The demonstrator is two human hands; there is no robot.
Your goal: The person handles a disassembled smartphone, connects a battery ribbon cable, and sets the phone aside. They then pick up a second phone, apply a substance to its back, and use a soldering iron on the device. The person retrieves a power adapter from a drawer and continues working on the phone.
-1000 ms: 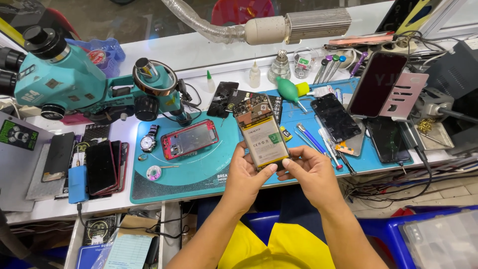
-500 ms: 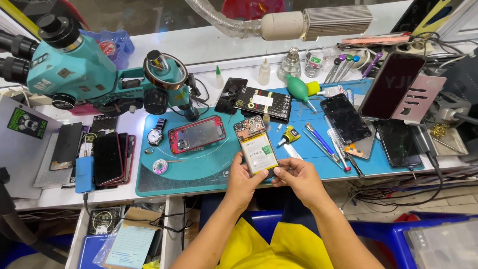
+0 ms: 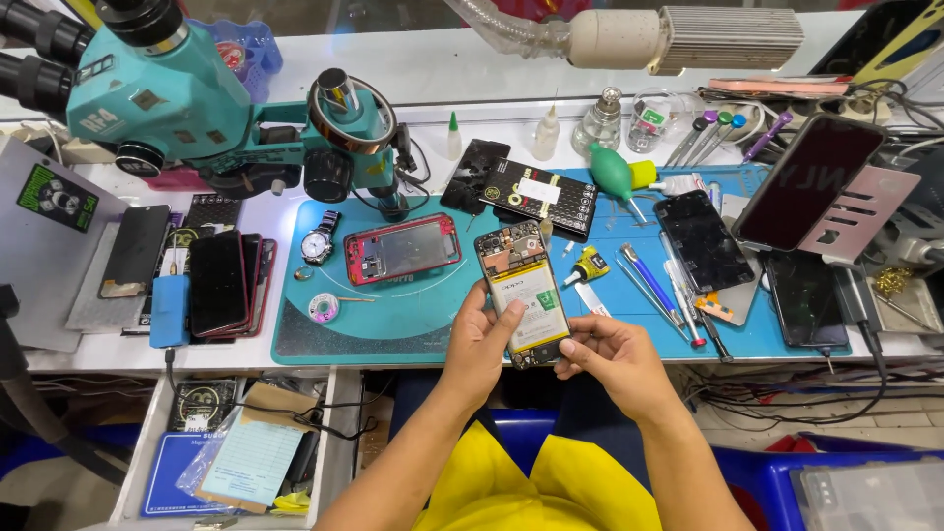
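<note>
1. The opened smartphone with its back cover off, pale battery and dark circuit board bare (image 3: 524, 295), is held in the air above the near edge of the teal rubber work mat (image 3: 413, 324), which covers the white surface (image 3: 275, 211).
2. The left hand (image 3: 482, 339) has its fingers closed on the phone's left edge, thumb on the battery; the right hand (image 3: 615, 359) pinches the lower right corner with closed fingers. Both grips are narrow, so a slip could drop the phone onto the mat or past its near edge.
3. A thumb pressing on the battery could dent it, a likely hazard.
4. Just beyond the phone on the mat lie a red-framed phone chassis (image 3: 401, 249) and a small yellow-and-black bottle (image 3: 588, 265); a careless swing could knock them.
5. Thin blue-handled tools (image 3: 649, 285) lie right of the phone on the mat; their tips could scratch the bare board.
</note>
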